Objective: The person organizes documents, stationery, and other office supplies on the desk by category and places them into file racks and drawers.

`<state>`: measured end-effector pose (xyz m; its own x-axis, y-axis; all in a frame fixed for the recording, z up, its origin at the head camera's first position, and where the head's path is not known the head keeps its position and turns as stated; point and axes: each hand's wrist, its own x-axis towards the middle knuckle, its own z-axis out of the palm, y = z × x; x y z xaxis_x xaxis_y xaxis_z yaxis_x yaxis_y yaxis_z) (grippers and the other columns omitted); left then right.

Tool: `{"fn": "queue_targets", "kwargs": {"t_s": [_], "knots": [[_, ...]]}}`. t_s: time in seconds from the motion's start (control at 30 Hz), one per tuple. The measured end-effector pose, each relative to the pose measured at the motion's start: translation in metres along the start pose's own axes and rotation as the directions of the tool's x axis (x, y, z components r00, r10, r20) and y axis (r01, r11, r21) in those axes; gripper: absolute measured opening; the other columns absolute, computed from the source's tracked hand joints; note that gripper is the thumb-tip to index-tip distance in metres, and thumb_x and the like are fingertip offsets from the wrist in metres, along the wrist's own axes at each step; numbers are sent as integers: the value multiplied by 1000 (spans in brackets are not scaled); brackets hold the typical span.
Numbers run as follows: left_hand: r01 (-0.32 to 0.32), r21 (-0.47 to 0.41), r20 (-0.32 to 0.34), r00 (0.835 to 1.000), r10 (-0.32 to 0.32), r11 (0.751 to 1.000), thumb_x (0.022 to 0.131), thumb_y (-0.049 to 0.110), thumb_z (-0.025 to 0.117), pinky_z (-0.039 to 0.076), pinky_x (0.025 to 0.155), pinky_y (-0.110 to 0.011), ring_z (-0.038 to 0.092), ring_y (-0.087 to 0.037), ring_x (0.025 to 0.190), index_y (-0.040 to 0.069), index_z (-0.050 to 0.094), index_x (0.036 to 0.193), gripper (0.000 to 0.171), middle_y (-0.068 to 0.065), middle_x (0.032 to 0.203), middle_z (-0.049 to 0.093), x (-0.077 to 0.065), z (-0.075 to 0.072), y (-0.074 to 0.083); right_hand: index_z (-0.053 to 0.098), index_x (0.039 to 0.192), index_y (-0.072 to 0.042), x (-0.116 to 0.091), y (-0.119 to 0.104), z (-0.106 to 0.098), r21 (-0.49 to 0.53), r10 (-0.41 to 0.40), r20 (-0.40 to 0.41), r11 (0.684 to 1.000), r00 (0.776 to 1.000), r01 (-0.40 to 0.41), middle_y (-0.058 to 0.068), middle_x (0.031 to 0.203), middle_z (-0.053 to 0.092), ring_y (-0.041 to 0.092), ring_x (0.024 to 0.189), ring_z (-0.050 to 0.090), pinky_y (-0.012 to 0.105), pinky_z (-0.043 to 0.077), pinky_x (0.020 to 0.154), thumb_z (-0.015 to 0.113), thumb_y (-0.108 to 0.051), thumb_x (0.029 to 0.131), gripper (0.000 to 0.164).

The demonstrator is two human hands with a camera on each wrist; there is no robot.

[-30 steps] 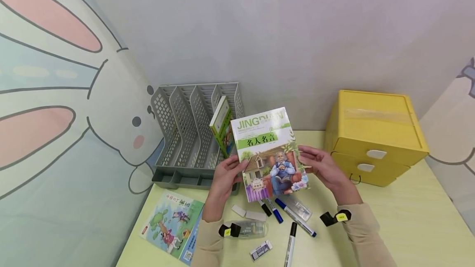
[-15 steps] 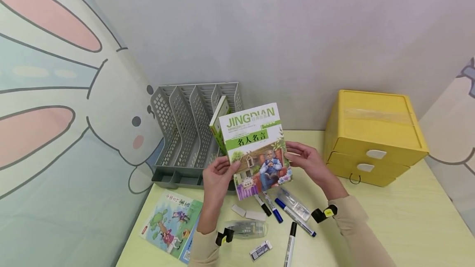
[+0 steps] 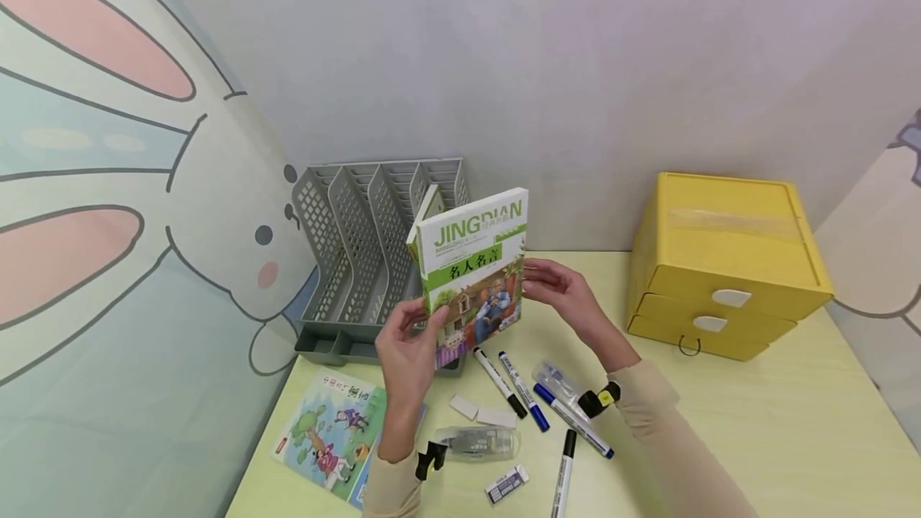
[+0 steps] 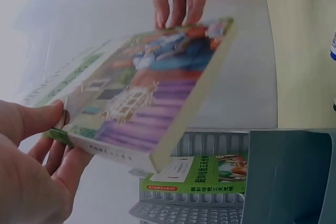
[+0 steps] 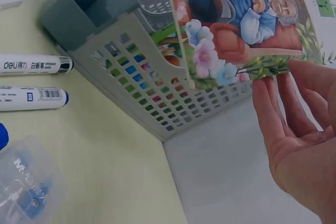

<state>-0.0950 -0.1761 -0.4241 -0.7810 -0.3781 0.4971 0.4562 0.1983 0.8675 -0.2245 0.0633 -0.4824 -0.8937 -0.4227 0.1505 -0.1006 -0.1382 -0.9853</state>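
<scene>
Upright and slightly tilted, a white-and-green paperback book [image 3: 471, 270] with a seated old man on its cover is held up between both hands. My left hand [image 3: 407, 354] pinches its spine side near the lower corner, thumb on the front cover. At the opposite edge, the fingertips of my right hand [image 3: 564, 302] hold the book lightly. Behind it stands a grey desk file rack [image 3: 360, 246] with perforated dividers. Another green book [image 4: 197, 177] stands in the rack's right-hand slot, mostly hidden by the held book in the head view.
Whiteboard markers [image 3: 564, 474], white blocks, a clear plastic case [image 3: 478, 444] and a small eraser [image 3: 507, 485] lie in front. A picture booklet [image 3: 334, 430] lies at left. Yellow drawers [image 3: 734, 262] stand at the right, against the back wall.
Both hands have carried the book left and slightly up towards the rack. The book has turned, its cover now more side-on, and it overlaps the rack's right side.
</scene>
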Motion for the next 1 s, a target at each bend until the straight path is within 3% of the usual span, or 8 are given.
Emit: {"fn": "queue_targets", "kwargs": {"t_s": [0.23, 0.43, 0.8, 1.0], "knots": [[-25, 26, -120, 992, 28, 999, 91, -4, 75, 60, 80, -26, 67, -17, 93, -13, 67, 107, 20, -25, 100, 65, 5, -7, 6, 55, 142, 3, 3, 23, 13, 55, 51, 47, 997, 998, -54, 30, 138, 58, 26, 118, 67, 41, 57, 94, 67, -3, 99, 44], [-48, 43, -193, 980, 56, 998, 93, -1, 73, 59, 84, -27, 66, -19, 97, -13, 66, 108, 20, -23, 104, 64, 11, -11, 5, 49, 144, 9, 5, 39, 28, -1, 112, 67, 994, 991, -112, 34, 138, 54, 42, 121, 62, 45, 56, 96, 65, -4, 100, 48], [-94, 101, -295, 948, 120, 990, 94, 4, 75, 60, 79, -26, 66, -19, 97, -11, 67, 109, 23, -23, 103, 65, 16, 1, -8, 47, 143, 13, 12, 54, 63, -88, 163, 109, 984, 981, -154, 35, 136, 55, 37, 114, 67, 55, 52, 98, 65, -5, 101, 49], [-85, 161, -344, 929, 137, 983, 94, 5, 75, 58, 75, -20, 65, -25, 94, -10, 67, 109, 23, -23, 100, 65, 20, 10, -20, 51, 140, 11, 13, 51, 77, -117, 215, 107, 972, 971, -203, 30, 133, 60, 37, 115, 66, 53, 54, 96, 65, -5, 100, 45]]}}
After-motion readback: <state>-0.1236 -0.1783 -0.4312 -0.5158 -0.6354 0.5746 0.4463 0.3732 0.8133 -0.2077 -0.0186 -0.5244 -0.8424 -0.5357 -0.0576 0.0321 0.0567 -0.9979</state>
